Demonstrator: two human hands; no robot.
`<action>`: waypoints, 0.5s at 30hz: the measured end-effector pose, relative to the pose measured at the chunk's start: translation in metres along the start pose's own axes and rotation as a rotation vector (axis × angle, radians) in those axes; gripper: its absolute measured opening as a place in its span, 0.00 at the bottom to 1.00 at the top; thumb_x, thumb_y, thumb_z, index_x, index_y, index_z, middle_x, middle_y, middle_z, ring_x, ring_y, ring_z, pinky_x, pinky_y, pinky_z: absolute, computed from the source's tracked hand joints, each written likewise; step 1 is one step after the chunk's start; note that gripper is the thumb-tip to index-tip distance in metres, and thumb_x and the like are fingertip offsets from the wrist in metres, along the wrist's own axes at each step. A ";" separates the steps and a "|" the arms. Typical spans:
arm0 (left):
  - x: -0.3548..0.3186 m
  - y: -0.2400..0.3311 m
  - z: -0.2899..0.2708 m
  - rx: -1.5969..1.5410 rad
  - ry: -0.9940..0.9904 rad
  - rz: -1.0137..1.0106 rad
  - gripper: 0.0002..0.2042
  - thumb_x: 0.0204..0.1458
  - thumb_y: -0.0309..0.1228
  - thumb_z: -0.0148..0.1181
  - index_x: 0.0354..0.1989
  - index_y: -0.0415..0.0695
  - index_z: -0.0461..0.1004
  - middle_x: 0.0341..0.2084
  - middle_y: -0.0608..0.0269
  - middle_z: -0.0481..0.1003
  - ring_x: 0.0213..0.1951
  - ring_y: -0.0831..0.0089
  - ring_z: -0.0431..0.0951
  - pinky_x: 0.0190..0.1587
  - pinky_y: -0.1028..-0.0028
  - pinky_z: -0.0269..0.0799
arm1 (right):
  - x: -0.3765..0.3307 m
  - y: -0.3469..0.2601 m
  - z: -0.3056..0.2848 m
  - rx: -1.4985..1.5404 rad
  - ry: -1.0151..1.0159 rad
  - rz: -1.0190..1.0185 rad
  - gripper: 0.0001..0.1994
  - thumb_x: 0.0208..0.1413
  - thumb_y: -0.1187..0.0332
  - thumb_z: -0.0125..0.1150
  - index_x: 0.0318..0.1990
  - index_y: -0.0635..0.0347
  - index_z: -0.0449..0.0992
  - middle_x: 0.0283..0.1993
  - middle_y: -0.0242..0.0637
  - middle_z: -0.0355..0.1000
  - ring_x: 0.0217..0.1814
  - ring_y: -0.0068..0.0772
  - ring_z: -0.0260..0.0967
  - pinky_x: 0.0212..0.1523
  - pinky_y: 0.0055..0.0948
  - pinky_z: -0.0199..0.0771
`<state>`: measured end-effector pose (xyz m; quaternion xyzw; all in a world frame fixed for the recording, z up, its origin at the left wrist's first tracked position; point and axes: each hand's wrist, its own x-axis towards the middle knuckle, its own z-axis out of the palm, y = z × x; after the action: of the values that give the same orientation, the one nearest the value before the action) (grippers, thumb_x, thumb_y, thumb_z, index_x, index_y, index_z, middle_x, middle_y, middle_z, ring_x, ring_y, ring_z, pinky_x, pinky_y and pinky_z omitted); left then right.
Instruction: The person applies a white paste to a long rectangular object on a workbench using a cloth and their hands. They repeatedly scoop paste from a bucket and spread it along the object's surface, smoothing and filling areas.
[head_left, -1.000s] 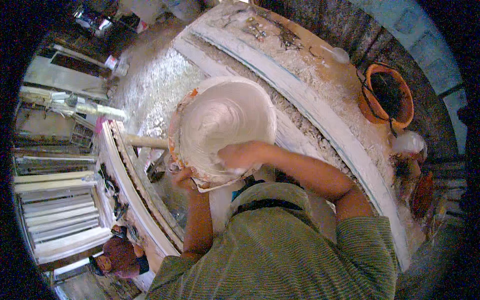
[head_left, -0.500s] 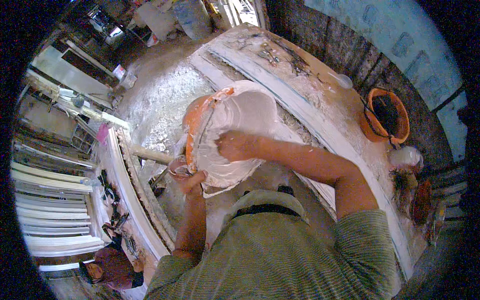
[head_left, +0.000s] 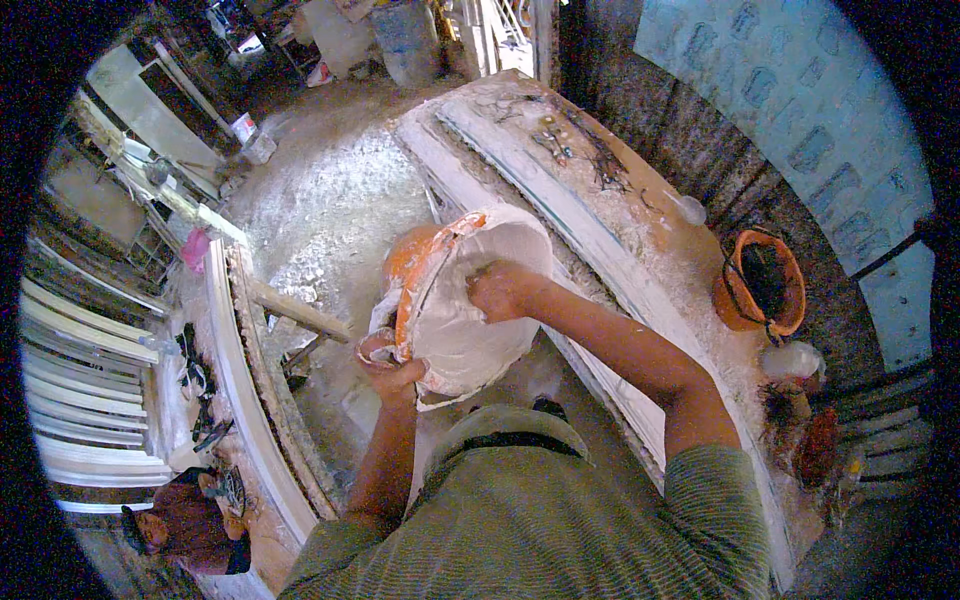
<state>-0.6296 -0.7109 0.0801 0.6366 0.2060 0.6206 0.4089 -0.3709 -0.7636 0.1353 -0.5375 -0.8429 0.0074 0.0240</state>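
Observation:
An orange bucket (head_left: 408,255), its inside coated with pale wet plaster (head_left: 450,345), hangs tilted in front of my body with its mouth toward me. My left hand (head_left: 393,376) is closed around the bucket's near left rim, where plaster is smeared thickly. Reaching in from the right, my right hand (head_left: 497,290) is inside the mouth against the plaster. Its fingers point down and inward, partly hidden, and whether they grip anything does not show.
A long bench with white moulding strips (head_left: 560,205) runs along my right, holding a second orange bucket (head_left: 735,300) with dark contents. On my left stands another bench (head_left: 262,420) with a wooden bar (head_left: 300,308) jutting out. A person (head_left: 190,525) is at the lower left.
The bucket sits slightly lower and more to the right in view. My right hand has shifted within it, toward the upper inner wall; my left hand keeps its hold on the rim.

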 end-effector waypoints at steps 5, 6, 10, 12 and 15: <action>-0.005 0.021 0.003 0.007 -0.388 0.115 0.26 0.21 0.24 0.69 0.37 0.42 0.70 0.35 0.56 0.73 0.38 0.63 0.76 0.45 0.62 0.72 | 0.000 0.008 0.017 0.171 0.157 0.342 0.13 0.47 0.61 0.55 0.34 0.61 0.79 0.36 0.49 0.78 0.38 0.50 0.76 0.42 0.48 0.76; -0.004 0.032 0.005 -0.009 -0.476 0.137 0.26 0.21 0.24 0.69 0.37 0.42 0.70 0.36 0.55 0.74 0.38 0.63 0.76 0.46 0.62 0.72 | 0.002 0.001 0.024 0.164 0.168 0.391 0.14 0.48 0.61 0.54 0.36 0.59 0.79 0.37 0.49 0.78 0.40 0.50 0.76 0.44 0.48 0.76; 0.012 0.074 0.022 -0.061 -0.748 0.174 0.25 0.23 0.24 0.69 0.37 0.42 0.70 0.37 0.53 0.74 0.39 0.62 0.76 0.47 0.61 0.72 | 0.002 -0.054 0.057 0.615 0.261 0.435 0.15 0.51 0.61 0.53 0.40 0.58 0.78 0.40 0.47 0.77 0.43 0.49 0.75 0.47 0.47 0.75; 0.022 0.087 0.035 -0.081 -0.828 0.179 0.24 0.24 0.24 0.69 0.36 0.42 0.71 0.38 0.52 0.75 0.39 0.61 0.76 0.48 0.61 0.72 | 0.005 -0.082 0.069 1.150 0.345 0.427 0.14 0.51 0.61 0.53 0.41 0.58 0.78 0.41 0.47 0.77 0.43 0.49 0.74 0.47 0.47 0.74; 0.029 0.101 0.053 -0.103 -0.894 0.167 0.23 0.25 0.24 0.69 0.36 0.41 0.71 0.40 0.51 0.75 0.40 0.61 0.77 0.48 0.60 0.71 | 0.002 -0.118 0.077 2.075 0.437 0.405 0.14 0.53 0.61 0.53 0.42 0.58 0.77 0.42 0.46 0.76 0.44 0.48 0.74 0.48 0.46 0.74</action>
<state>-0.5990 -0.7611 0.1819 0.8352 -0.0738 0.3251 0.4373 -0.4827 -0.8106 0.0631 -0.3741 -0.2984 0.6257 0.6161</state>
